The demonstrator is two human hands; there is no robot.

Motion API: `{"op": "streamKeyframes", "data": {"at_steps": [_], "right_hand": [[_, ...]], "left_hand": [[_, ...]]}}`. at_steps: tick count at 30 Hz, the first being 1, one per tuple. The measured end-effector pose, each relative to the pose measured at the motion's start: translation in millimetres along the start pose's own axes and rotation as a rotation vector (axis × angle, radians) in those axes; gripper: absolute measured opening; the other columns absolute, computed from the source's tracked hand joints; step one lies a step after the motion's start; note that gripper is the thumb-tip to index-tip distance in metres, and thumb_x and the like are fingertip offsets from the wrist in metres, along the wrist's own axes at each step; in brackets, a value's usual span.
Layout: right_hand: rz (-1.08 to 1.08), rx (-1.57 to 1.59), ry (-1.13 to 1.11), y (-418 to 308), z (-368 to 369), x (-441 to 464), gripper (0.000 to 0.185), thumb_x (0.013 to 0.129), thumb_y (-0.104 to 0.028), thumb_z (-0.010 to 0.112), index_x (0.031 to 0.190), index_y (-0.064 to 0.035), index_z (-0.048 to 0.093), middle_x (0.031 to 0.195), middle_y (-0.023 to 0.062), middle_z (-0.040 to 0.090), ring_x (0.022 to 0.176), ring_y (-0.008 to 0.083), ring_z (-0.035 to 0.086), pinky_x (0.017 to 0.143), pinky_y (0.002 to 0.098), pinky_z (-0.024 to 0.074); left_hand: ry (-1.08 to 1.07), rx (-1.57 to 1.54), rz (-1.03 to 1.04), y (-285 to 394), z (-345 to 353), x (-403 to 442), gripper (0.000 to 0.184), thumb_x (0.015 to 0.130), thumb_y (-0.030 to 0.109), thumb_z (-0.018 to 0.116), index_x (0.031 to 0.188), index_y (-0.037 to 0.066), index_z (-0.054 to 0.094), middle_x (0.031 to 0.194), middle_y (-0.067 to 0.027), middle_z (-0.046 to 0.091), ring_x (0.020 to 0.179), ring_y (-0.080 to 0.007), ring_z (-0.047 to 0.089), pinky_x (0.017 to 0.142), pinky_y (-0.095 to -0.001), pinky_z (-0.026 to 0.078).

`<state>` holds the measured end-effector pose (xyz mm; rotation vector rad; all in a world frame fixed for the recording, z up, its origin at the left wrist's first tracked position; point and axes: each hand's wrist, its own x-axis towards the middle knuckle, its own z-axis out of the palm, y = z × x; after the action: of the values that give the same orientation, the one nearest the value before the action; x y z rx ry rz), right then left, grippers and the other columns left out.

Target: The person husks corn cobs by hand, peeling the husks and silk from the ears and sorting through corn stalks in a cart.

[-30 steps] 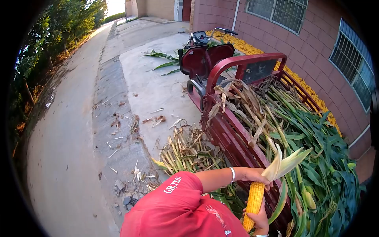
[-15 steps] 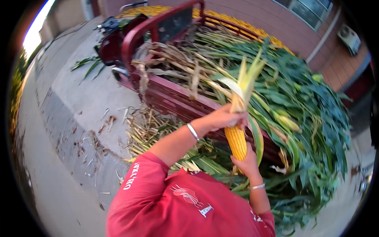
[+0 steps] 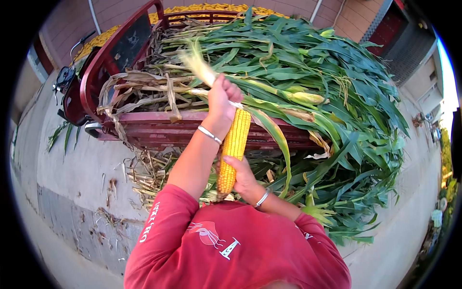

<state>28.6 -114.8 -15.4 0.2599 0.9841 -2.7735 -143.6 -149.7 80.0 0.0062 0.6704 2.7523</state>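
Observation:
My right hand [image 3: 242, 179] is wrapped round the lower part of a bare yellow corn cob [image 3: 236, 137], which stands nearly upright before my chest. Closed round the pale husk [image 3: 204, 70] at the cob's top end is my left hand [image 3: 222, 96], its fingers pressed together. The husk's loose tips are blurred and point up and to the left. Behind the hands is the side of a red cart [image 3: 163, 130], loaded with green corn stalks and leaves [image 3: 288, 72].
Dry stalks [image 3: 149, 178] lie on the concrete beside the cart. More green leaves [image 3: 351, 192] hang over the cart's right end to the ground. Yellow cobs [image 3: 216, 7] line the wall behind. Handlebars [image 3: 65, 79] show at the left.
The view has swung to the right, bringing the cart to the centre. My left hand and the husk have moved up from the cob, whose kernels now show along nearly its whole length.

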Motion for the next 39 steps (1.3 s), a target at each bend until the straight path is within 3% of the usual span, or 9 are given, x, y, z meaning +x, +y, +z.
{"op": "streamKeyframes", "data": {"at_steps": [8,14,18,24,26,30,32,36,39], "right_hand": [[-0.067,-0.371,-0.182,-40,-49,3,0.041,0.080,-0.014,0.067,0.115,-0.0023,0.049,0.090,0.0098,0.061,0.075,0.0170,0.062,0.069,0.0311,0.0536],[0.156,-0.168,-0.302,-77,-61,-31,0.054,0.075,-0.023,0.070,0.119,-0.0017,0.046,0.090,0.0150,0.060,0.075,0.0203,0.060,0.064,0.0295,0.0514],[0.233,-0.025,-0.405,-76,-83,-31,0.056,0.079,-0.020,0.068,0.126,-0.0010,0.045,0.106,0.0148,0.059,0.092,0.0220,0.063,0.075,0.0344,0.0557],[-0.243,-0.925,-0.051,-63,-68,-42,0.075,0.074,-0.016,0.079,0.133,0.0005,0.037,0.111,0.0076,0.057,0.098,0.0134,0.058,0.085,0.0285,0.0491],[-0.279,-0.791,0.190,-52,-60,-46,0.065,0.073,-0.013,0.080,0.125,-0.0005,0.044,0.107,0.0058,0.058,0.095,0.0139,0.058,0.084,0.0271,0.0489],[0.039,0.301,-0.192,-29,-30,-45,0.058,0.082,-0.022,0.068,0.131,-0.0073,0.040,0.094,0.0074,0.051,0.077,0.0125,0.050,0.069,0.0268,0.0467],[-0.018,0.244,-0.185,-35,-25,-39,0.063,0.082,-0.025,0.067,0.135,-0.0073,0.037,0.092,0.0078,0.050,0.075,0.0133,0.049,0.067,0.0276,0.0455],[-0.153,-0.078,0.032,-60,-80,-64,0.070,0.080,-0.030,0.068,0.137,-0.0039,0.036,0.091,0.0085,0.053,0.072,0.0148,0.052,0.063,0.0275,0.0469],[-0.445,0.092,0.194,-79,-124,-102,0.061,0.082,-0.026,0.064,0.133,-0.0024,0.040,0.091,0.0111,0.057,0.072,0.0172,0.056,0.064,0.0300,0.0500]], "left_hand": [[-0.217,-0.097,-0.226,6,-6,7,0.048,0.101,0.035,0.035,0.057,0.017,0.026,0.048,0.0044,0.018,0.043,-0.0126,0.017,0.045,-0.0294,0.020],[-0.240,0.574,0.060,-21,26,-38,0.037,0.100,0.035,0.041,0.070,0.013,0.034,0.055,0.0044,0.028,0.047,-0.0095,0.029,0.050,-0.0267,0.031],[-0.431,0.465,-0.229,-13,7,-38,0.039,0.100,0.039,0.041,0.071,0.013,0.035,0.055,0.0050,0.029,0.047,-0.0088,0.029,0.048,-0.0250,0.030],[-0.254,0.211,-0.163,-26,0,-20,0.048,0.102,0.040,0.034,0.060,0.017,0.031,0.050,0.0064,0.021,0.043,-0.0084,0.020,0.043,-0.0245,0.020],[-0.255,0.067,-0.102,-33,-1,-11,0.047,0.101,0.042,0.036,0.062,0.016,0.030,0.051,0.0056,0.021,0.043,-0.0091,0.019,0.043,-0.0265,0.019],[-0.143,-0.427,-0.186,-48,-15,44,0.047,0.101,0.040,0.037,0.061,0.016,0.030,0.051,0.0050,0.020,0.043,-0.0100,0.018,0.043,-0.0277,0.020],[-0.093,-0.405,-0.232,-48,-11,46,0.047,0.100,0.040,0.039,0.061,0.016,0.031,0.050,0.0047,0.021,0.042,-0.0110,0.018,0.042,-0.0285,0.020],[-0.158,0.849,-0.268,-47,-25,-6,0.047,0.098,0.043,0.043,0.063,0.013,0.044,0.051,0.0023,0.039,0.042,-0.0121,0.035,0.041,-0.0280,0.029],[-0.230,1.147,-0.340,-93,-131,-22,0.047,0.095,0.047,0.049,0.073,0.005,0.058,0.054,-0.0020,0.050,0.045,-0.0127,0.047,0.040,-0.0305,0.036]]}}
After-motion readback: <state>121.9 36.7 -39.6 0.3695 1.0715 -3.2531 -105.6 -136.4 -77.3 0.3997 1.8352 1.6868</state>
